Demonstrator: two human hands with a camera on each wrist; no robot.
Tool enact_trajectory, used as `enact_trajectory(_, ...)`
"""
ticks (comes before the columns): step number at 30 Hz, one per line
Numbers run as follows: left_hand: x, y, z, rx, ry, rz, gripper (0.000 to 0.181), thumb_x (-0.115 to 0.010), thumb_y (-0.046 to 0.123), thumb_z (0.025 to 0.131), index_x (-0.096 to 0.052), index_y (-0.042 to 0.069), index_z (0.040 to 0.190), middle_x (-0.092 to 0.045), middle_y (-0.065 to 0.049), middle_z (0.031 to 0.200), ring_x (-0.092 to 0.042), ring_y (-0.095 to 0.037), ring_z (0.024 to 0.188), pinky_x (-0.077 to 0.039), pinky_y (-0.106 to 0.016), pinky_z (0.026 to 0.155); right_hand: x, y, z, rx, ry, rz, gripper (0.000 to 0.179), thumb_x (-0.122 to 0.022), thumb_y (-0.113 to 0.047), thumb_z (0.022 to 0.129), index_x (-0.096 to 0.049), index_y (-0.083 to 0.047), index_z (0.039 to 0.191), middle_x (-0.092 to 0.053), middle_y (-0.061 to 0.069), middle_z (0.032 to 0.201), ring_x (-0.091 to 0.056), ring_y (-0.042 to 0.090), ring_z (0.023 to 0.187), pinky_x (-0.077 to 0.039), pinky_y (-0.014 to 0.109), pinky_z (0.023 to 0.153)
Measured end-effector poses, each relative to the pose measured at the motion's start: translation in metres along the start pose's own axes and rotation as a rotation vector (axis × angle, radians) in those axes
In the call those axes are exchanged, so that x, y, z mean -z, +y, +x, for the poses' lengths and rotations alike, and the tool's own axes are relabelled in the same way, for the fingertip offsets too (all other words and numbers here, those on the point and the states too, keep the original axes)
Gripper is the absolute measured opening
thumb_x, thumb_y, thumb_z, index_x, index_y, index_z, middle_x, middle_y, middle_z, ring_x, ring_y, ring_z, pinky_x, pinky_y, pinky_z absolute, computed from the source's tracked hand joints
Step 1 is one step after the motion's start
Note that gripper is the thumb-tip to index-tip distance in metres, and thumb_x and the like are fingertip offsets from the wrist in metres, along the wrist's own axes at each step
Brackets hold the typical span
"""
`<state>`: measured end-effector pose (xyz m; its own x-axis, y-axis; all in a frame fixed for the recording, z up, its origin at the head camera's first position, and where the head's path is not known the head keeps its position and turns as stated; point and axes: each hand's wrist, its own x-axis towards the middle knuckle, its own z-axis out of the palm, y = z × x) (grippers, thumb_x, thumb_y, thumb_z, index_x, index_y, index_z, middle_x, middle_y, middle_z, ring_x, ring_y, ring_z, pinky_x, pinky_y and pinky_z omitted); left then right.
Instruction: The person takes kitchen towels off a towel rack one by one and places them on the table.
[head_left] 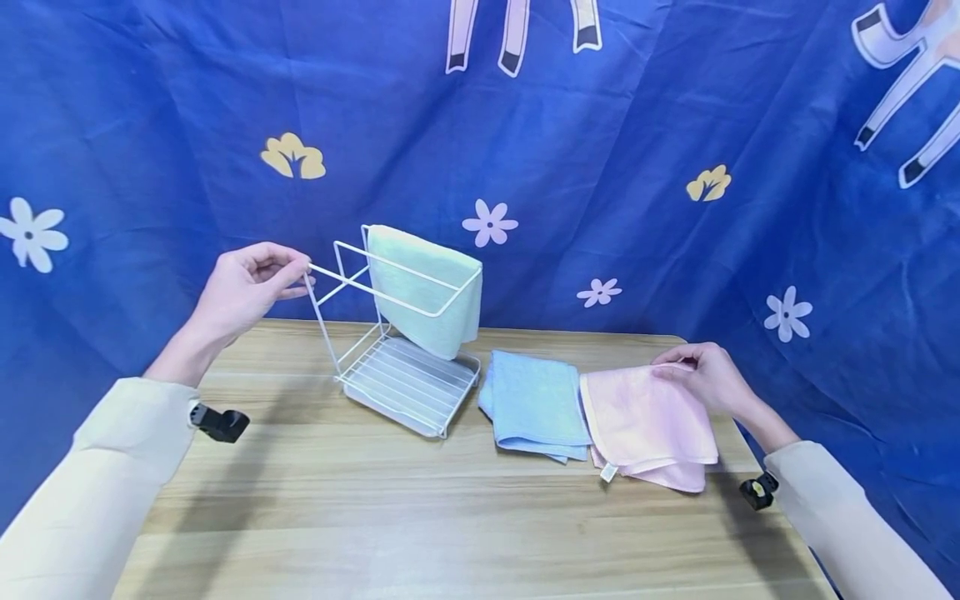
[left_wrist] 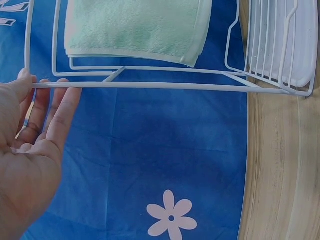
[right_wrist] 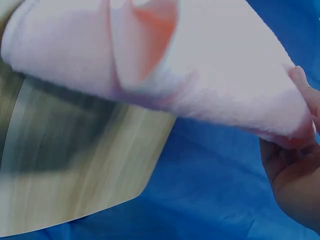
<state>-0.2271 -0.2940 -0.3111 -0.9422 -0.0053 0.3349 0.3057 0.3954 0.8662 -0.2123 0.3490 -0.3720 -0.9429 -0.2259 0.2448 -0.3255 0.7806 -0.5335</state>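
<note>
My left hand (head_left: 251, 283) pinches the upper left corner of a white wire rack (left_wrist: 165, 86), thumb on one side and fingers on the other. A mint-green towel (head_left: 435, 329) hangs folded over the rack's rear bar. At the right, my right hand (head_left: 708, 379) pinches the far right corner of a folded pink towel (head_left: 645, 417). In the right wrist view, that corner is raised clear of the table and the pink cloth (right_wrist: 225, 65) sags in a fold. A small white tag (head_left: 608, 472) shows at its near left corner.
Between rack and pink towel, a folded blue towel (head_left: 536, 400) lies on the wooden table (head_left: 390, 517). A shallow tray (head_left: 397, 421) sits under the rack's bottom wires. A blue patterned curtain (head_left: 397, 117) hangs behind the table and beyond its right edge.
</note>
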Motion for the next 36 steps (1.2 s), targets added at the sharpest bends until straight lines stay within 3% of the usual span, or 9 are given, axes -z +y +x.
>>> enact_trajectory(15,-0.001,-0.003,0.003,-0.013,0.001,-0.003,0.009,-0.069,0.022,0.104,-0.074,0.016,0.109,-0.075,0.026,0.092,-0.074,0.005,0.083,-0.068,-0.016,0.078,-0.013,0.037,0.019,-0.024,0.038,-0.012,0.009,-0.084,-0.015,0.091,-0.083,-0.007,0.097,-0.081,0.014,0.093,-0.058,-0.003,0.07,-0.047,0.015,0.056)
enact_trajectory(36,-0.001,0.0,-0.001,-0.003,0.006,0.012,0.011,-0.069,0.023,0.104,-0.074,0.015,0.11,-0.075,0.024,0.091,-0.075,0.004,0.083,-0.068,-0.016,0.078,-0.019,0.072,0.047,-0.095,-0.038,-0.059,0.007,-0.083,-0.015,0.092,-0.084,-0.008,0.095,-0.082,0.012,0.095,-0.062,0.005,0.076,-0.049,0.015,0.063)
